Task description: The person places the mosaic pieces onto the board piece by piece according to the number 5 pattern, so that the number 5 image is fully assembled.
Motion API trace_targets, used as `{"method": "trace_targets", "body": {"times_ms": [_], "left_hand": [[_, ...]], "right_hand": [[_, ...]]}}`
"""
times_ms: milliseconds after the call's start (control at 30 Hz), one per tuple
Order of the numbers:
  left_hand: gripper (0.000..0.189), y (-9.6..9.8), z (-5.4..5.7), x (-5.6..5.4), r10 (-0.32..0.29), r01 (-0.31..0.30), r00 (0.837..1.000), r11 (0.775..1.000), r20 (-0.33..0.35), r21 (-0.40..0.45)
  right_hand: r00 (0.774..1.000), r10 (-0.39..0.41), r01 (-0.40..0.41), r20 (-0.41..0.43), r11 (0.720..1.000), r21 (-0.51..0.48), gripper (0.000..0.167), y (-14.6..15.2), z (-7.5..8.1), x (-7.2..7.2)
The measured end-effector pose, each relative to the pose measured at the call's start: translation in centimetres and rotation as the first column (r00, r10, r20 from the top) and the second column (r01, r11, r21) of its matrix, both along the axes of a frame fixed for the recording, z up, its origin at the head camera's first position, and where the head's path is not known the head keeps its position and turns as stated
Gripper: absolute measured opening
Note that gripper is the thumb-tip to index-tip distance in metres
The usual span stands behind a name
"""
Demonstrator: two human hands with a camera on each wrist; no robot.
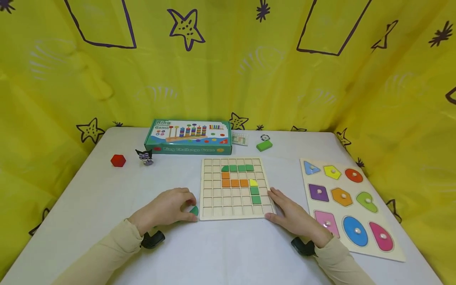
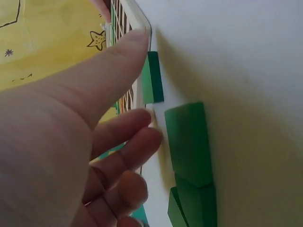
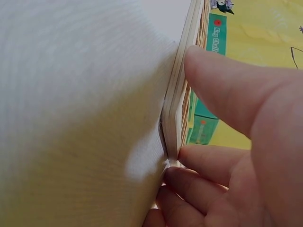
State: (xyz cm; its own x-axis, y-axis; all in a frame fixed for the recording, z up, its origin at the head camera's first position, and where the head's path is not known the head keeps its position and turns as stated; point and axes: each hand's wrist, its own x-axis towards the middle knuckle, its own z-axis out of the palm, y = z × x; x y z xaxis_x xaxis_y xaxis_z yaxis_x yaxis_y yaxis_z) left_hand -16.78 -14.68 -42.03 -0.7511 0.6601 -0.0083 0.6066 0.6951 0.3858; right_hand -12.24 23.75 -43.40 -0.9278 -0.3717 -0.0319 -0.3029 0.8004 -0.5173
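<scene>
A pale wooden grid board lies on the table with green, orange and yellow pieces in some of its squares. To its left is my left hand, thumb and fingers apart around a green block beside the board's edge. No firm grip on that block shows. More green blocks lie near those fingers in the left wrist view, mostly hidden by the hand in the head view. My right hand rests at the board's near right corner, thumb along the near edge and fairly straight fingers along the right side.
A shape puzzle board with knobbed pieces lies at the right. Behind are a game box, a small printed card, a light green block and a round token. A red hexagon and a figurine stand left.
</scene>
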Motion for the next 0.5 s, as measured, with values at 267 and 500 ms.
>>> {"method": "trace_targets", "body": {"times_ms": [267, 500], "left_hand": [[0.025, 0.02, -0.30, 0.31, 0.022, -0.022, 0.998, 1.000, -0.053, -0.013], [0.018, -0.34, 0.27, 0.05, 0.060, -0.060, 0.998, 0.998, -0.035, 0.006]], "right_hand": [[1.000, 0.015, -0.015, -0.019, 1.000, -0.005, 0.074, 0.10, -0.36, 0.07], [1.000, 0.011, -0.011, -0.025, 1.000, 0.006, 0.074, 0.14, -0.29, 0.05]]}}
